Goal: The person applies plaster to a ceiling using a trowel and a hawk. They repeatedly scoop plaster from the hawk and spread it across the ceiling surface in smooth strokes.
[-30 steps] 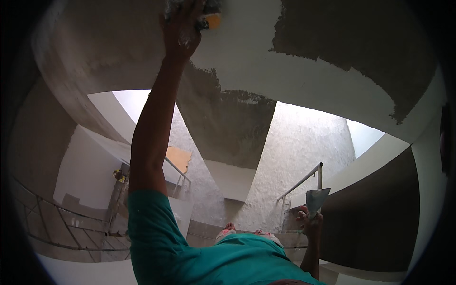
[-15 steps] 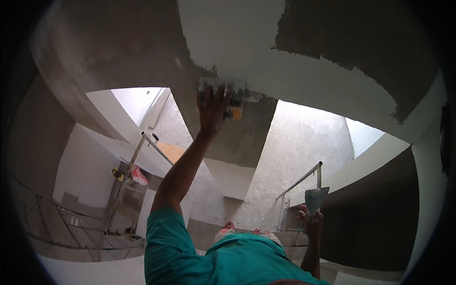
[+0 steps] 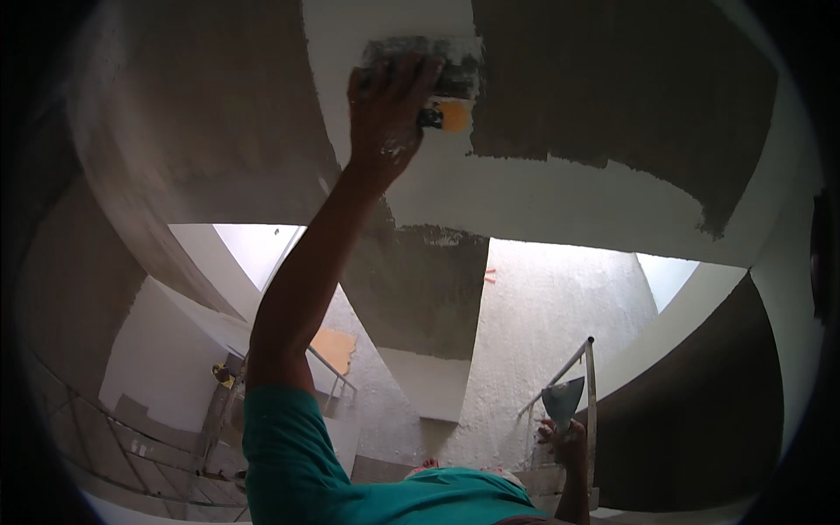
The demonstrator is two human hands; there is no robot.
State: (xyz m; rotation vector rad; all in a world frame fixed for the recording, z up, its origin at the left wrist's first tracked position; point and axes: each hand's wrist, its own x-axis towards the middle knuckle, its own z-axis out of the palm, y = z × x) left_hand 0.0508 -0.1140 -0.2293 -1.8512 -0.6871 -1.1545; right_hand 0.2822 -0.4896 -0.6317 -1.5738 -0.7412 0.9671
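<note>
High up, my left hand point(image 3: 385, 131) is closed around a wide plastering trowel point(image 3: 459, 66), its broad blade smeared with plaster and its handle end black and yellow. The blade lies against a strip of white plaster point(image 3: 389, 22) that runs between dark grey areas of the surface. Down at the right, my right hand point(image 3: 570, 444) grips the handle of a putty knife point(image 3: 563, 398), its flared blade pointing up. The palm side of my left hand is hidden.
Metal scaffold rails stand at the right point(image 3: 591, 376) and lower left point(image 3: 206, 420). A grey pillar point(image 3: 411, 297), white at its lower end, divides two bright openings. A dark panel point(image 3: 691, 402) fills the right side. A yellow-and-black item point(image 3: 222, 375) rests near the left rail.
My left hand has carried the trowel upward, from the pillar's top edge onto the white strip. The view has tilted up; my right hand still holds the putty knife, now slightly lower.
</note>
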